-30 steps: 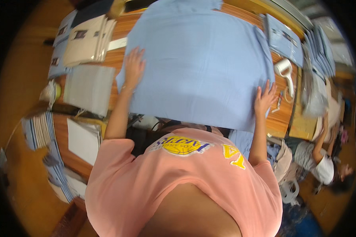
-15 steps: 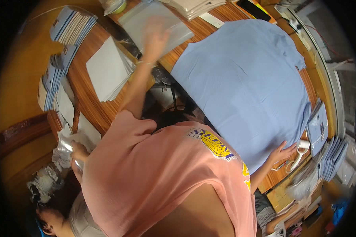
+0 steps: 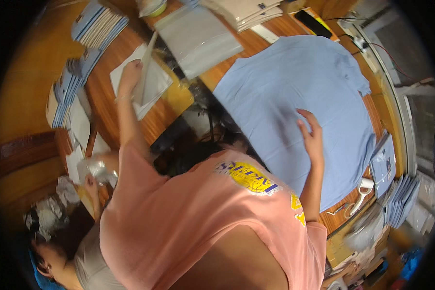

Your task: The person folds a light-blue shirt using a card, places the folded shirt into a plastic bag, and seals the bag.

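Shirt (image 3: 287, 99) beneath right fingers (image 3: 311, 118)

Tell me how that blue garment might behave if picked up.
The blue garment would probably droop floppily, since soft wrinkles cross its surface. It looks fairly light for its spread, lying thin and flat. Rolling seems unlikely given that flat shape.

We count one spread light-blue cloth garment (image 3: 275, 101), one pile of white rectangular sheets (image 3: 158, 88), one pile of translucent plastic bags (image 3: 198, 42), one black rectangular phone (image 3: 312, 24) and, blurrily, apparently two other people (image 3: 94, 266).
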`<state>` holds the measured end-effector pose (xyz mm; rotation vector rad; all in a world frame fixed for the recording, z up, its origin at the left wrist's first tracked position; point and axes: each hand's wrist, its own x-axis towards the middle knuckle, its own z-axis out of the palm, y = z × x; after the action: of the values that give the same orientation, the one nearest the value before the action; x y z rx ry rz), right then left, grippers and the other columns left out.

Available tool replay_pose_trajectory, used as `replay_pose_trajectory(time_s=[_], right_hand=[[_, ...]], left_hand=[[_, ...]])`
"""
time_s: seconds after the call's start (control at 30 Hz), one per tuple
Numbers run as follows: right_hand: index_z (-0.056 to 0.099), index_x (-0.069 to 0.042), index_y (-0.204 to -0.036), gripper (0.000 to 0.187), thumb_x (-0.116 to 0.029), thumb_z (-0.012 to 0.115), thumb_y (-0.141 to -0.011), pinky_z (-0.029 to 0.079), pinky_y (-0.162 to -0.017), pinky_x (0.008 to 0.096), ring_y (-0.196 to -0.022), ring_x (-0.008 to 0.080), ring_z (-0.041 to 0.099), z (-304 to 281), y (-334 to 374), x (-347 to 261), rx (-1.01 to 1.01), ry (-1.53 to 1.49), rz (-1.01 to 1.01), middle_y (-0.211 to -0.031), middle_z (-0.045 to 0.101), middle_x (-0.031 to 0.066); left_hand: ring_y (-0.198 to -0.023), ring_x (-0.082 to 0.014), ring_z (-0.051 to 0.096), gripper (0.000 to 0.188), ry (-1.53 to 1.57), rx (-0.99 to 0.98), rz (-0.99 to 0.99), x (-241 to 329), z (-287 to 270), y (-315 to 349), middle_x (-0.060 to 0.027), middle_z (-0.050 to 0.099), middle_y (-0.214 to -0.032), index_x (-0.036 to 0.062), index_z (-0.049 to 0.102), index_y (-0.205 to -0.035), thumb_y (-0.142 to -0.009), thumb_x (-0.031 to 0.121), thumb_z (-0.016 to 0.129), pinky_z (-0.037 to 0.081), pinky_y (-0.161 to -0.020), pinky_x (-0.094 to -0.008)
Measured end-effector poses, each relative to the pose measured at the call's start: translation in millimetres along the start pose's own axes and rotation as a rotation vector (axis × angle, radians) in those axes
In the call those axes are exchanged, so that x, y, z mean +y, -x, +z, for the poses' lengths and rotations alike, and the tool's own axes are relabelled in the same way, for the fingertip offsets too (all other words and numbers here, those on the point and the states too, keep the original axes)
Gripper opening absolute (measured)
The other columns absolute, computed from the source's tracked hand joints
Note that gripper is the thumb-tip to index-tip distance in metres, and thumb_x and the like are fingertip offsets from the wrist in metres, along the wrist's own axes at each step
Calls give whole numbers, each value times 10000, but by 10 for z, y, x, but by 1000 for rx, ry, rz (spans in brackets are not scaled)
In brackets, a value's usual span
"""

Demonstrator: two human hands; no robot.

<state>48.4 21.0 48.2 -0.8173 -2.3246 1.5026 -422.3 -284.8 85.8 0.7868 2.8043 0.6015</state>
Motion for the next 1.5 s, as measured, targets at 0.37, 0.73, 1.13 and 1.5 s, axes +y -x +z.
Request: replay_pose_trajectory(time_s=[0.37,0.73,1.13,1.5], right_hand=[[384,-2,-1310,523,-152,582,-849,407,-920,326,-1080,201,532,78,220,-72,347,-692,209,-1183,553,130],[369,8,-1308,456,-58,504,-877,447,-851,317,-1032,201,550,-29,589,552,629,-624,392,-1156,554,147],[390,-24,-1290,411,-70,487,-893,484,-711,277,-946,173,589,211,-650,817,605,-739,369,-1106,578,107],[403,-16,-1264,396,-63,502,-883,491,-600,252,-857,151,605,297,-717,756,533,-682,450,-1062,590,104]], left_hand=[[-868,-273,582,266,385,-456,935,2923,529,355,-124,636,-948,3,586,-1039,-895,212,507,446,-788,-324],[-1332,-270,247,426,80,-34,1007,2178,2584,-545,-80,360,-1397,164,454,-1302,-899,300,485,157,-1044,-589],[-1257,-335,332,494,474,33,866,2408,2302,-768,-178,395,-1331,90,441,-1282,-808,108,577,257,-1046,-440],[-1335,-382,130,632,59,-207,951,2067,2494,624,-184,193,-1428,153,320,-1380,-797,194,560,114,-1013,-648]])
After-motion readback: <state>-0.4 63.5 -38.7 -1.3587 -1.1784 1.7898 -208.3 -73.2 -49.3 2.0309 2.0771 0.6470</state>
